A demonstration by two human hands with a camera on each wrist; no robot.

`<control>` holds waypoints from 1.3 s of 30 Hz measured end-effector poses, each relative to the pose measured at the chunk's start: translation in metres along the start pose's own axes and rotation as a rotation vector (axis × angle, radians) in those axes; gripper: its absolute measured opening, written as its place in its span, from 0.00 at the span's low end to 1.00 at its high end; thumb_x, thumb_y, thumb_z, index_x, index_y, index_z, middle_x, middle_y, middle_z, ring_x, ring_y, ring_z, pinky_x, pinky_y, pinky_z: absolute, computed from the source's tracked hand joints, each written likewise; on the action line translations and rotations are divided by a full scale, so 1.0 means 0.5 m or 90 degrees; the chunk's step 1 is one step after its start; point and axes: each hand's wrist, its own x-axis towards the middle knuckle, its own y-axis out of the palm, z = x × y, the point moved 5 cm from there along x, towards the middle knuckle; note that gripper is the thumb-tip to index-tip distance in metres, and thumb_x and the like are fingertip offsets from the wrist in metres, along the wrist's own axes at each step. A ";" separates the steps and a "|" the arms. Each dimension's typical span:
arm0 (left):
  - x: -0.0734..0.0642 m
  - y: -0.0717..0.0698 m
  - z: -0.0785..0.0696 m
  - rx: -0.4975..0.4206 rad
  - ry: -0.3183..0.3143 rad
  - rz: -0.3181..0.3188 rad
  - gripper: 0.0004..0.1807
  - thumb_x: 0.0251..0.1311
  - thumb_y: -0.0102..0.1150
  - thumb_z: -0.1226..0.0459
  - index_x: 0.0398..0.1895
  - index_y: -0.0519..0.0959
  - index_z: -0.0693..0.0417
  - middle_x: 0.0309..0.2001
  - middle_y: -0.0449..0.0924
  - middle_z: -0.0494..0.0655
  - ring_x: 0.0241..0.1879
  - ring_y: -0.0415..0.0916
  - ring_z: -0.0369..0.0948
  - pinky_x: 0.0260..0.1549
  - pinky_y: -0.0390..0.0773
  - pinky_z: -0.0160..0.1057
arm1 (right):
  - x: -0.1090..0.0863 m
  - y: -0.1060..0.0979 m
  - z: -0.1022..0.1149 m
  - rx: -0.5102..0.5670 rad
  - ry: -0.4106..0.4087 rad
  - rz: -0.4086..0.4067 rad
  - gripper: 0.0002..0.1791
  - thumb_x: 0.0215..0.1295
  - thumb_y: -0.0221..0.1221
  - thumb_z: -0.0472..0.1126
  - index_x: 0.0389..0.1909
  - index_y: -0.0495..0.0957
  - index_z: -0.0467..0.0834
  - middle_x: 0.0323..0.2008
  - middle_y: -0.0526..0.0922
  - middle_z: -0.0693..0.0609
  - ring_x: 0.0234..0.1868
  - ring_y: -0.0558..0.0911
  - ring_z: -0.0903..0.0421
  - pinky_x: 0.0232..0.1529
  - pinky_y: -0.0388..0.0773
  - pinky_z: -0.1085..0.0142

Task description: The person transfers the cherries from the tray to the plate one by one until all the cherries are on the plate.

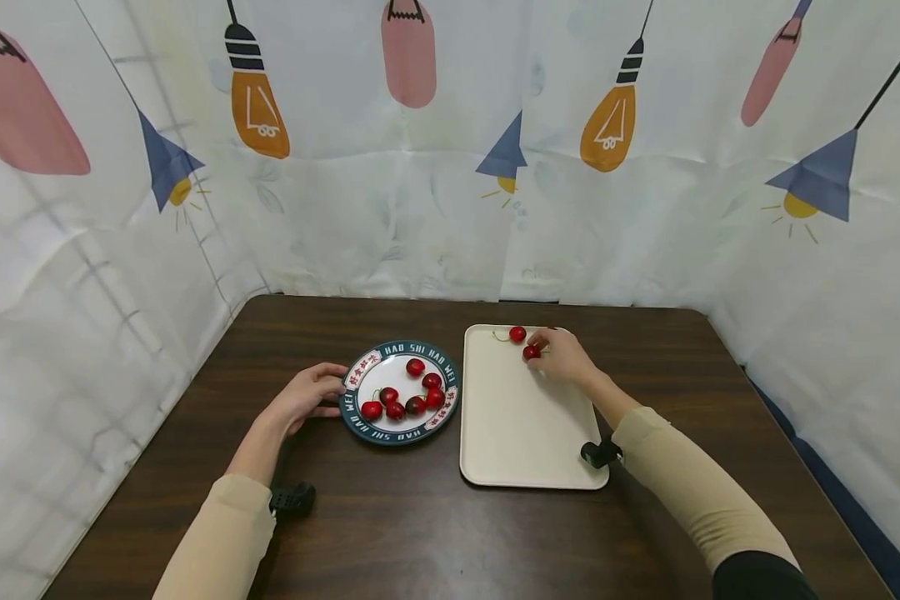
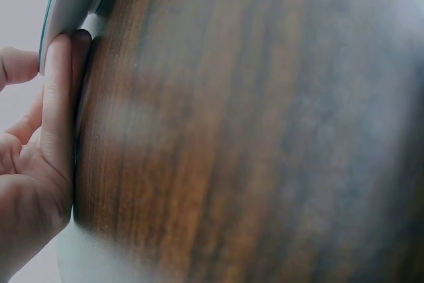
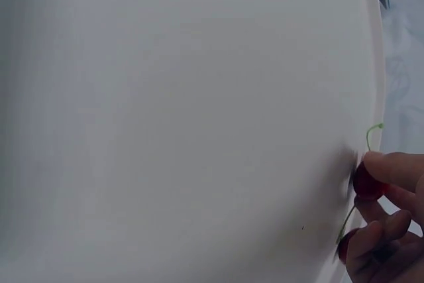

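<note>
Pinching the rim of the round plate [image 1: 387, 372] at nine o'clock is the left hand [image 1: 317, 392]. Red cherries [image 1: 371, 410] lie on the plate, one near one o'clock, the others between two and eight. At the plate's three o'clock, the pale tray [image 1: 525, 433] carries a stemmed cherry [image 1: 517, 334] near twelve; at that fruit's five o'clock, the right hand [image 1: 562, 357] pinches another cherry [image 1: 530, 352].
</note>
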 end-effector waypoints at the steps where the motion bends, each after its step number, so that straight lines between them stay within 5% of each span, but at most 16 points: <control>1: 0.001 0.000 0.001 -0.002 -0.002 -0.002 0.29 0.72 0.54 0.65 0.74 0.63 0.63 0.61 0.69 0.64 0.51 0.76 0.50 0.45 0.86 0.42 | -0.001 0.000 0.000 0.003 0.002 0.000 0.15 0.62 0.69 0.35 0.49 0.81 0.38 0.46 0.84 0.43 0.51 0.78 0.44 0.52 0.78 0.51; 9: 0.003 0.007 0.008 -0.001 -0.002 0.001 0.30 0.73 0.54 0.65 0.74 0.62 0.64 0.61 0.70 0.64 0.51 0.77 0.50 0.45 0.86 0.43 | -0.014 -0.003 0.010 0.019 0.008 0.002 0.16 0.64 0.69 0.37 0.51 0.81 0.39 0.48 0.84 0.42 0.50 0.80 0.45 0.50 0.80 0.52; 20: 0.005 0.009 -0.001 -0.006 -0.008 0.010 0.30 0.72 0.54 0.65 0.75 0.61 0.64 0.60 0.72 0.63 0.50 0.77 0.49 0.43 0.87 0.43 | -0.015 -0.010 0.050 -0.007 -0.069 -0.032 0.16 0.62 0.70 0.38 0.50 0.82 0.40 0.45 0.86 0.44 0.50 0.82 0.45 0.52 0.77 0.50; 39: 0.001 -0.005 -0.012 0.027 -0.014 0.004 0.28 0.72 0.54 0.65 0.72 0.64 0.64 0.57 0.74 0.65 0.44 0.81 0.48 0.43 0.87 0.43 | -0.014 0.022 0.159 0.024 -0.120 0.011 0.19 0.62 0.71 0.38 0.54 0.81 0.42 0.48 0.85 0.47 0.54 0.81 0.44 0.57 0.78 0.49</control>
